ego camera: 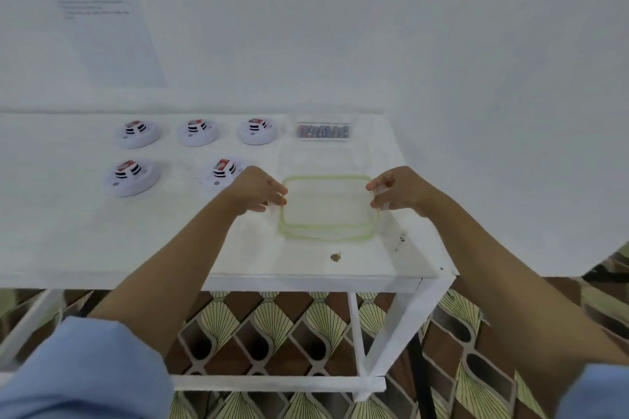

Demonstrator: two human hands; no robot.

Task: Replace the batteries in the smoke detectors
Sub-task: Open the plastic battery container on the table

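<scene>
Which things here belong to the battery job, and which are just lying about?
Job: detectors, battery box, green-rimmed lid gripped by left hand and right hand.
Lying about: wall sheet, brown crumbs on table.

1. The wall [340, 27] behind is plain white and softly lit.
2. A sheet of paper [102, 20] with small blurry writing hangs on the wall at the left.
3. The worktop [68, 241] is white and stands on thin white legs [356, 333].
4. The floor [272, 326] below has brown and cream fan shapes.
</scene>
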